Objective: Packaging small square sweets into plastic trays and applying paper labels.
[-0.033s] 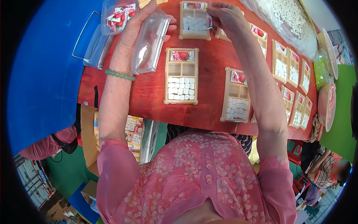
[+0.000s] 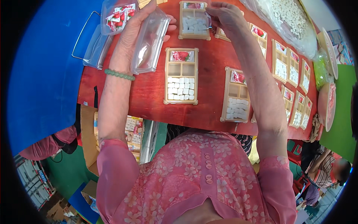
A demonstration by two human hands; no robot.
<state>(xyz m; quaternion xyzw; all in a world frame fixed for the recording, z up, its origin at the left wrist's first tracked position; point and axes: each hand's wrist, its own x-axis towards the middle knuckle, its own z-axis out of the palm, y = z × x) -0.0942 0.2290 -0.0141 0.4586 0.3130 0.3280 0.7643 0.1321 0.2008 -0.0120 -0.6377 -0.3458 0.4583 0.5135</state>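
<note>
A stack of clear plastic lids (image 2: pixel 150 46) rests in my left hand (image 2: pixel 136 25), with the thumb on one side and fingertips on the other. My right hand (image 2: pixel 230 18) pinches the edge of a clear lid (image 2: pixel 203 23) lying over the far beige tray (image 2: pixel 181 33); whether it is fully seated I cannot tell. Through it show white pieces and a strawberry-printed packet. Nearer me, an uncovered beige tray (image 2: pixel 166 74) holds white pieces (image 2: pixel 181 89), two bare compartments and a strawberry-printed packet (image 2: pixel 182 56). Another tray (image 2: pixel 224 108) lies by my right forearm.
A clear tub (image 2: pixel 105 28) of strawberry packets stands at the far left, above a clear bin (image 2: pixel 97 56) with a wire handle. Several filled trays (image 2: pixel 280 71) line the right. A plastic bag of white pieces (image 2: pixel 291 16) lies at the far right. Below the table sits a cardboard box (image 2: pixel 89 138).
</note>
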